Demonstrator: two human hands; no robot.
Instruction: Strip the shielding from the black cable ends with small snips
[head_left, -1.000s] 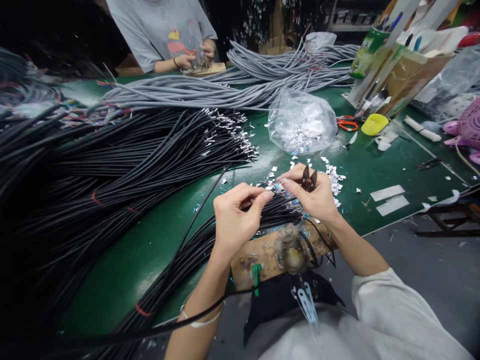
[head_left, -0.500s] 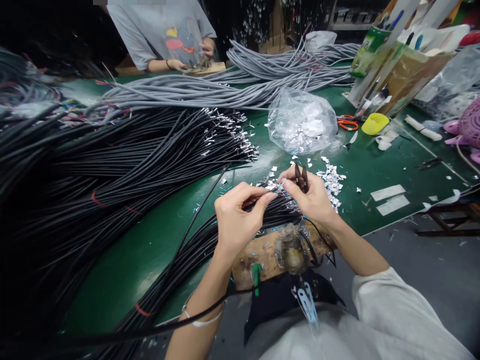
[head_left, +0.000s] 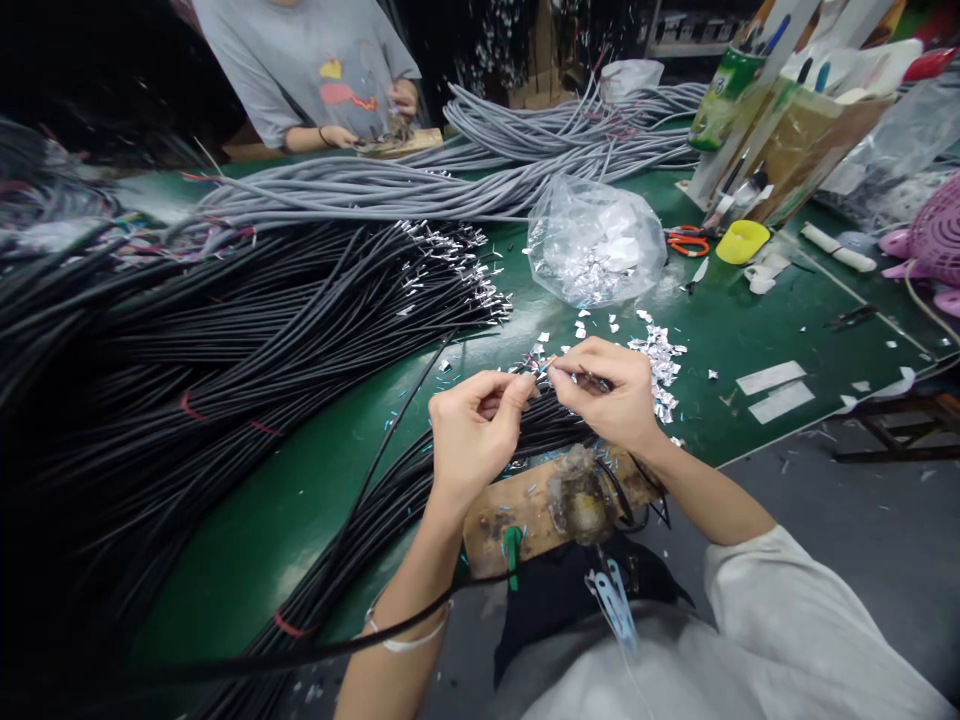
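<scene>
Blue and orange wires [head_left: 545,368] cross the narrow gap above the counter [head_left: 787,335], running roughly sideways between the pinching fingers of the left hand [head_left: 474,435] and right hand [head_left: 619,395], both equally near.

Green tabletop [head_left: 247,560] below left hand [head_left: 476,430] and right hand [head_left: 615,395]. Black cables [head_left: 300,310] spread beyond and left of left hand; grey cables [head_left: 360,190] farther off behind them. Foil scraps [head_left: 661,365] just beside right hand, plastic bag [head_left: 600,245] beyond it. Scissors [head_left: 688,241], yellow piece [head_left: 742,242] farther out, rightward of right hand; nearer, white strips [head_left: 770,377].
</scene>
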